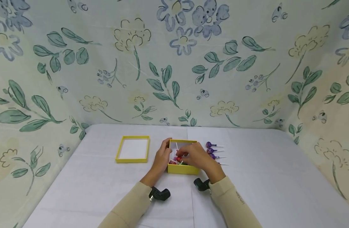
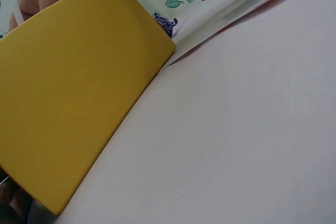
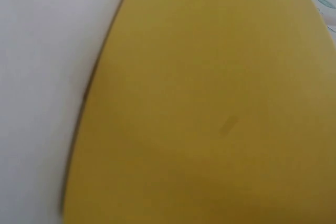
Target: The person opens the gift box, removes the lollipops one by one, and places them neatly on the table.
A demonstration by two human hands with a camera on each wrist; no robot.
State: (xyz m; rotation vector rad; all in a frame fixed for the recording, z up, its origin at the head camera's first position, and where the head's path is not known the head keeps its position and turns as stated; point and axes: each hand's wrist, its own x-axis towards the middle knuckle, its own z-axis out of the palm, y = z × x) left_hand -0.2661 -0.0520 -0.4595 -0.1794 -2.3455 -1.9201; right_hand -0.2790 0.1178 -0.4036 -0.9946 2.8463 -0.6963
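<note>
- Here we have the right hand [image 1: 195, 155] down in the box [image 1: 183, 170], over its right wall, thumb and fingertips bent close together among the loose lollipops [image 1: 178, 159]; whether they pinch one, we cannot tell.
- Over to the left hand [image 1: 163, 156]: it's clamped on the box's left wall, thumb at the rim, fingers by the far left corner.
- Inside we spot the lollipops heaped toward the near edge, a red one under the fingertips, and a white stick leaning up by the far wall.
- How would they handle? Light, we'd judge, with hard heads that could crack and slick wrappers; we'd take the thin, stiff stick just below the head.
- The box looks like stiff, light card, easily nudged, so a wall grip suits it.
- Just off its right wall, we count a row of four purple lollipops [image 1: 210, 151], sticks toward the table's right edge, the nearest one's head hidden by the wrist.
- Out left, apart from the box and nearer the table's far left corner, we find the lid [image 1: 131, 160], yellow-rimmed, lying flat on the white table [image 1: 262, 177].
</note>
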